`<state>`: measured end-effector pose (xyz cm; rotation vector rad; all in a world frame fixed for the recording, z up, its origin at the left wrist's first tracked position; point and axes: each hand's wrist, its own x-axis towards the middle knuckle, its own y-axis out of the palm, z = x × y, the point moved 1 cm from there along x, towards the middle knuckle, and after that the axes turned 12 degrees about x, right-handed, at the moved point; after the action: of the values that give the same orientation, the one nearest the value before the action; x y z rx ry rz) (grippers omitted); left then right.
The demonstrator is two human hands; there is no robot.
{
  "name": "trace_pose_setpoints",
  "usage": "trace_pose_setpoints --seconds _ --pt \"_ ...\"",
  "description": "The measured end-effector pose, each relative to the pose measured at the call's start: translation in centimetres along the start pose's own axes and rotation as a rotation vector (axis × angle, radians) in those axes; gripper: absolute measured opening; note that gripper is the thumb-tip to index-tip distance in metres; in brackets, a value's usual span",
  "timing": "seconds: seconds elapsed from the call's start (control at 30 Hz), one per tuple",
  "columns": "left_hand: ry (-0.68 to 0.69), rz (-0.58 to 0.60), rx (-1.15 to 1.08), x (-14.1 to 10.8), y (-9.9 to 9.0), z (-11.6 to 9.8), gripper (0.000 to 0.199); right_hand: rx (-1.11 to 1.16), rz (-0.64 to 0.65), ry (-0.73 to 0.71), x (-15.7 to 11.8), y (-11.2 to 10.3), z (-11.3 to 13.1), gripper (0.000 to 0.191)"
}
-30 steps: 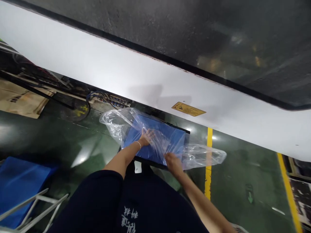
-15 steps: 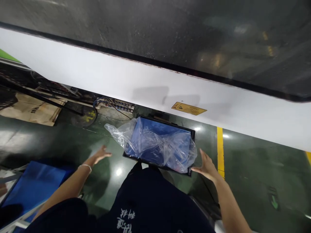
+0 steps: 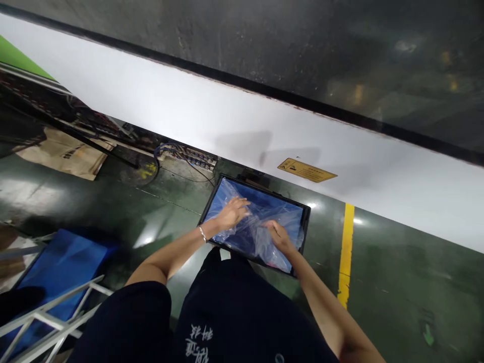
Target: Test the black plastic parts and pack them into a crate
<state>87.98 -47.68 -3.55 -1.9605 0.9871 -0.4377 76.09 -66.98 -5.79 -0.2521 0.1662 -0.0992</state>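
A black-rimmed rectangular bin [image 3: 307, 222] with blue inside sits low before my legs. Crumpled clear plastic film [image 3: 266, 247] is spread over the blue. My left hand [image 3: 232, 214] is above the left half of the bin, palm down, fingers stretched out and slightly apart over the film. To its right, my right hand [image 3: 279, 236] has its fingers drawn together on a fold of the film. What lies beneath the film is hard to make out.
A large white machine panel [image 3: 170, 106] with a yellow label [image 3: 307, 170] stands in front. Wiring [image 3: 189, 155] and a brown paper sack [image 3: 70, 154] are at left. A white metal frame [image 3: 56, 322] and blue sheet [image 3: 62, 272] lie lower left. A yellow floor line [image 3: 346, 252] runs at right.
Both hands have come inward from either side of the bin onto the film. The film's loose left end has been drawn in over the bin. My view has shifted slightly.
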Motion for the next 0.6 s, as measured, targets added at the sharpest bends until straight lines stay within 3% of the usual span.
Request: trace_pose_setpoints --seconds 0.07,0.13,0.23,0.3,0.37,0.4,0.47,0.53,0.6 --pt "-0.198 -0.077 -0.104 0.4 1.8 -1.3 0.047 0.084 -0.155 0.074 -0.2 0.1 0.4 0.06" --pt "-0.297 -0.112 -0.172 1.0 2.9 -3.0 0.05 0.097 -0.278 0.072 -0.1 -0.1 1.2 0.059" --pt "-0.258 -0.084 -0.243 2.5 3.3 -5.6 0.041 0.154 -0.357 0.02 0.6 -0.5 2.2 0.058" --pt "-0.204 0.0 -0.275 3.5 3.7 -6.6 0.018 0.166 -0.378 -0.046 1.5 -0.5 2.4 0.057" --pt "-0.175 0.129 -0.327 4.3 4.5 -6.8 0.026 0.136 -0.406 -0.103 2.6 -0.5 2.2 0.058" --pt "-0.163 0.201 -0.36 4.7 5.0 -6.7 0.032 0.126 -0.39 -0.12 3.2 -0.4 1.9 0.058" --pt "-0.136 0.29 -0.45 5.3 5.8 -6.1 0.022 0.178 -0.256 -0.085 4.3 -0.5 0.9 0.055" --pt "-0.141 0.245 -0.562 6.0 6.1 -5.3 0.016 0.365 -0.084 0.023 5.0 -0.8 -0.4 0.053" --pt "-0.202 0.142 -0.677 6.8 5.8 -4.5 0.031 0.591 0.034 0.154 5.2 -1.5 -1.5 0.061"
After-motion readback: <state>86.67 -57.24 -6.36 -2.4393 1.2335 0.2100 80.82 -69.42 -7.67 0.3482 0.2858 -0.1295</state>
